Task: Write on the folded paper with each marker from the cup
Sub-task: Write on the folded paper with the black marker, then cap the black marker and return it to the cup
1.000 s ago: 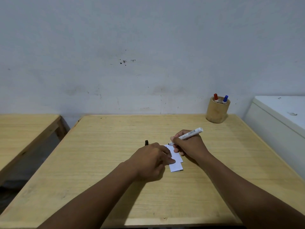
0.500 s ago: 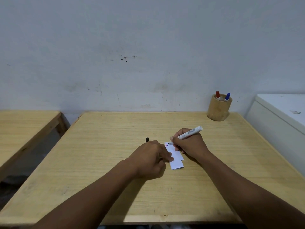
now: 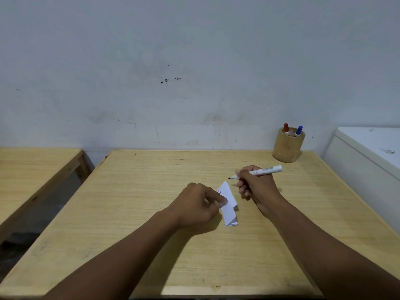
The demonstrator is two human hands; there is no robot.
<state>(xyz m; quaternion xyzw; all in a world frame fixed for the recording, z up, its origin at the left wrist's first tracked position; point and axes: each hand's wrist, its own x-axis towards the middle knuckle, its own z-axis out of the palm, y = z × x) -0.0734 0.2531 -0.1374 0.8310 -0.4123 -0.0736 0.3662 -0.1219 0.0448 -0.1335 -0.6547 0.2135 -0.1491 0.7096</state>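
A small white folded paper [image 3: 229,207] lies mid-table with short red and blue marks near its far end. My left hand [image 3: 198,205] pinches its left edge between thumb and fingers. My right hand [image 3: 256,186] grips a white marker [image 3: 267,170]; its uncapped black tip points left and hovers just beyond the paper's far end without touching it. A round wooden cup [image 3: 287,149] stands at the table's far right corner and holds a red-capped marker [image 3: 286,127] and a blue-capped marker [image 3: 299,130].
The wooden table [image 3: 140,191] stands against a grey-white wall. A second wooden table [image 3: 32,167] sits to the left across a gap. A white cabinet or appliance [image 3: 372,154] runs along the table's right edge.
My right hand has lifted the marker tip off the paper and drawn it back to the right. The small black piece seen beyond my left hand is out of sight.
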